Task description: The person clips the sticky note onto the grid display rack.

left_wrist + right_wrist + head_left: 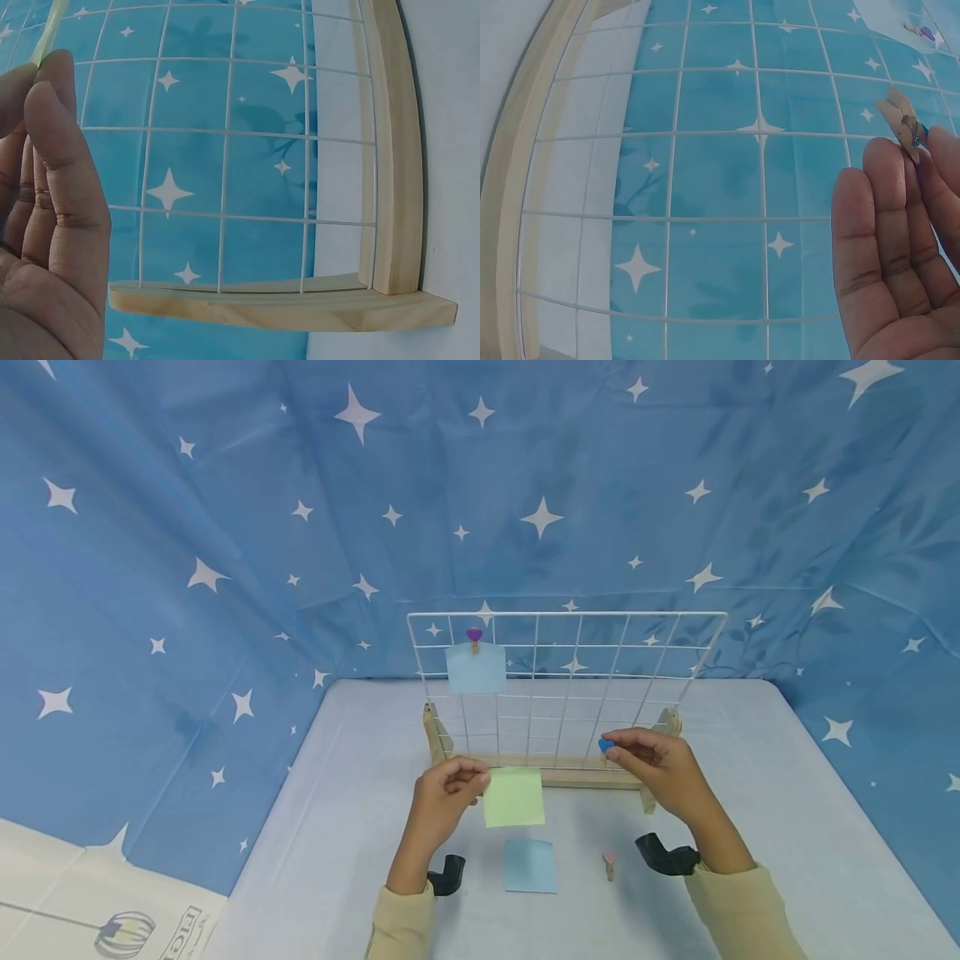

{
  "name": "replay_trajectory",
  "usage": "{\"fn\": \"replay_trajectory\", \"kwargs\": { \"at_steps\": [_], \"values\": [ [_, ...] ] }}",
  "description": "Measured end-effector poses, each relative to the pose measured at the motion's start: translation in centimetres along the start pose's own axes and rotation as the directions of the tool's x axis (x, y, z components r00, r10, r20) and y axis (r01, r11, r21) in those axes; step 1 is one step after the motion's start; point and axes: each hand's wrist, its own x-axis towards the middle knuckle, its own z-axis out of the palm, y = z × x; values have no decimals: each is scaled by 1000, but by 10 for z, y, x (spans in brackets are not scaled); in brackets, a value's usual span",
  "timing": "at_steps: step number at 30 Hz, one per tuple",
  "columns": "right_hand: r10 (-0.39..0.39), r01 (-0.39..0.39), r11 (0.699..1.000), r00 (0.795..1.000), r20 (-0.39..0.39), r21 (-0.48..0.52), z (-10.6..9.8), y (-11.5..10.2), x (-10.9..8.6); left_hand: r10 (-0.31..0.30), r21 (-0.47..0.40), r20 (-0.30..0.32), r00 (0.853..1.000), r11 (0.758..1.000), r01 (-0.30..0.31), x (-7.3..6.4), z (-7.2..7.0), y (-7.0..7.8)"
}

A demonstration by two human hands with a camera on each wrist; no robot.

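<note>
My left hand [448, 799] pinches a yellow-green sticky note [514, 797] by its upper left corner, in front of the lower part of a white wire grid [556, 697]. Between thumb and fingers my right hand [660, 770] pinches a small wooden clothespin [901, 124] with a blue heart [606, 745]. Its jaws point up in the right wrist view, touching no paper. A light blue note [477, 670] hangs at the grid's upper left, under a clothespin with a purple heart [474, 634].
On the white table lie a light blue note or pad [530, 865] and a clothespin with a pink heart [610, 865]. The grid stands on a wooden base [585, 778] with side feet. A blue star-patterned cloth [540, 560] hangs behind.
</note>
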Motion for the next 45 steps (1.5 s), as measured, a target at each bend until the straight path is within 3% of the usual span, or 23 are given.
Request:
{"fn": "replay_trajectory", "kwargs": {
  "at_steps": [13,28,45],
  "values": [
    [-30,30,999,999,20,-45,-1,-7,7,-3,-33,23,1000,999,4,5,4,9],
    [-24,25,1000,998,52,-13,-6,-16,13,20,-30,26,999,999,-19,13,5,17],
    [-1,2,1000,1000,15,-29,-12,-26,21,67,-41,46,997,997,-65,26,5,30]
  ]
}}
